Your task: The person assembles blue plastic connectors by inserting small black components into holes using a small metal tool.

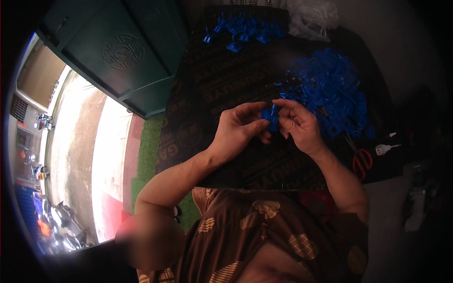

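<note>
Head view: held a small blue plastic piece (pixel 270 116) above the near half of the counter (pixel 217 89), pinched between the left hand (pixel 238 126) and the right hand (pixel 300 127). Had both hands close together, clamped on that piece with bent fingertips from either side, presumably for fine control over something so little. Could not tell, behind the fingers, whether it was one part or two. Had a loose heap of blue parts (pixel 339 87) just beyond the right hand, probably for a short reach. Set farther off, along the far edge, a cluster of blue pieces (pixel 245 29), perhaps apart to avoid mixing with the heap. Saw a crumpled clear bag (pixel 312 20) beside that cluster. Had red-handled scissors (pixel 362 162) near the right forearm (pixel 343 179), likely handy there yet out of the way. Farther out, on the left, saw a green door (pixel 146 45), maybe open for daylight, and a motorbike (pixel 61 219) outside.
</note>
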Motion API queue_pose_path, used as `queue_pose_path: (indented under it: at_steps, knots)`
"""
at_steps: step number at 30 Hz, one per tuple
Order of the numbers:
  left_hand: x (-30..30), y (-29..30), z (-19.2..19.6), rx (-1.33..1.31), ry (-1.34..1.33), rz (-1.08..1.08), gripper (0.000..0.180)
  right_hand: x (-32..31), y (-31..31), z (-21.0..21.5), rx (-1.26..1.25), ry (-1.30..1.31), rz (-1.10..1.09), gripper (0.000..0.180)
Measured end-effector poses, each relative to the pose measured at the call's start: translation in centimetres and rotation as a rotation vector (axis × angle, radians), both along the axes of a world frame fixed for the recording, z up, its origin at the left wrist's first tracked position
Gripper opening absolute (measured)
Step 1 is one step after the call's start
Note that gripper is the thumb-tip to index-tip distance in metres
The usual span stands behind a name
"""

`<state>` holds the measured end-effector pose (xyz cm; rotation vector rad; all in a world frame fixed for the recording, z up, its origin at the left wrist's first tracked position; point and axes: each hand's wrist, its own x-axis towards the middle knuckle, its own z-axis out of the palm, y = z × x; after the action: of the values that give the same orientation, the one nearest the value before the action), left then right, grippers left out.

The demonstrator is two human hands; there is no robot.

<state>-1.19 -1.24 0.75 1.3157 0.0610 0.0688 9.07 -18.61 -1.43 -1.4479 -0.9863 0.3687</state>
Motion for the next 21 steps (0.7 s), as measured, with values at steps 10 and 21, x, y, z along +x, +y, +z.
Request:
queue_pose_path:
  at_steps: [10,21]
  knots:
    - [0.2,-0.06,-0.29,0.021,0.007,0.002,0.045,-0.4,0.01,0.6,-0.017,0.093,-0.01,0.038]
    - [0.03,-0.13,-0.23,0.053,0.004,0.016,0.043,-0.66,-0.04,0.72,0.007,0.094,0.006,0.036]
